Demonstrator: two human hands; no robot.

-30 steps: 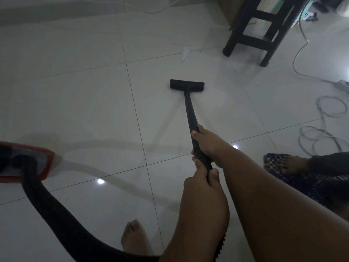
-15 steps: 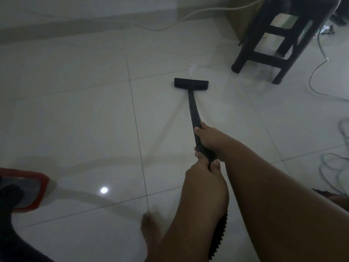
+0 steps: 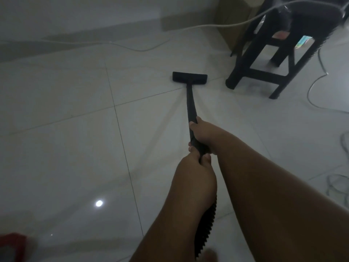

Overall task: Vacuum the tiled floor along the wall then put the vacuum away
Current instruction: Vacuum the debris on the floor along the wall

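Note:
The black vacuum wand (image 3: 190,104) runs from my hands out to its flat floor head (image 3: 189,78), which lies on the pale tiled floor (image 3: 71,140). My right hand (image 3: 204,134) grips the wand higher up. Just behind it, my left hand (image 3: 194,172) grips the wand's end, where the ribbed black hose (image 3: 206,224) starts. The hose drops below my left forearm. A corner of the red vacuum body (image 3: 11,246) shows at the bottom left. The wall base (image 3: 79,33) runs across the top.
A black stool (image 3: 272,53) stands right of the floor head, close to it. A white cable (image 3: 207,26) stretches from the stool along the wall base. More cables (image 3: 317,95) loop on the floor at the right. A brown box (image 3: 232,17) sits behind the stool.
The floor head has been pushed forward across a tile joint, nearer the wall and the stool, over the spot where a white scrap lay. The red body has slid down out of view.

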